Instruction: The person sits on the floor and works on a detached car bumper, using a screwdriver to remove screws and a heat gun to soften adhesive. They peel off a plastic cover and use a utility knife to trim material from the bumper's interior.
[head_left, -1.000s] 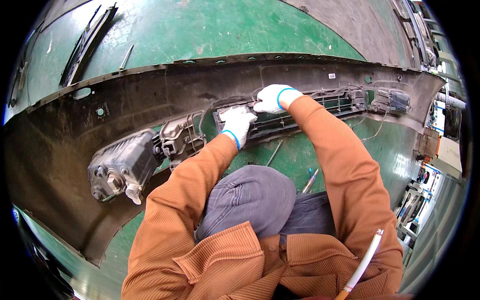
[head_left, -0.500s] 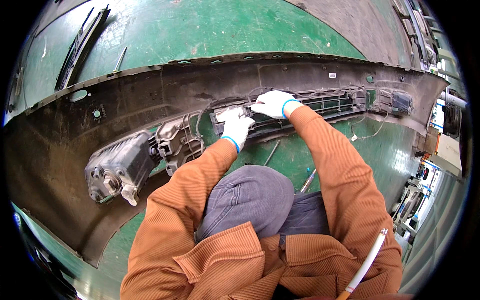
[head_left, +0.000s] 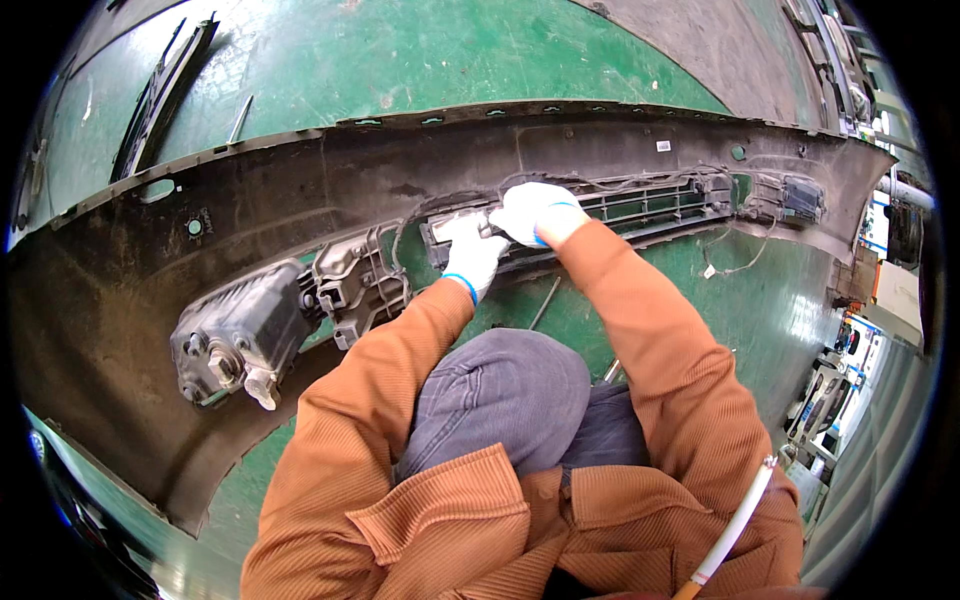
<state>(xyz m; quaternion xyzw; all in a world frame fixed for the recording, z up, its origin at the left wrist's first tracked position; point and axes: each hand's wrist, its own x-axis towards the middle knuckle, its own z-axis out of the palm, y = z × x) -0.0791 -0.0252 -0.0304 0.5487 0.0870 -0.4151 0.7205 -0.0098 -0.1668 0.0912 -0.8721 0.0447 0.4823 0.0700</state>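
Observation:
A large dark bumper cover [head_left: 120,300], inner side up, lies across the view. Both white-gloved hands are at the left end of its slatted grille [head_left: 650,208]. My left hand [head_left: 470,255] has curled fingers against a pale piece [head_left: 445,229] there; what they grip is unclear. Just right of it, my right hand [head_left: 535,213] is closed over the grille, its fingertips hidden. A bracket [head_left: 345,280] and black lamp housing [head_left: 245,330] sit to the left, a smaller lamp [head_left: 802,200] at the right end. Thin wires run along the grille.
Black trim strips [head_left: 165,95] and a thin rod [head_left: 240,118] lie on the green floor beyond the bumper. Another rod [head_left: 545,303] lies by my knee. Cluttered racks and parts [head_left: 850,365] line the right side. A lit cigarette [head_left: 725,520] juts in at lower right.
My right hand has moved slightly down and turned, closer to my left hand. My right forearm has shifted left over the tool by my knee. My left hand has barely moved.

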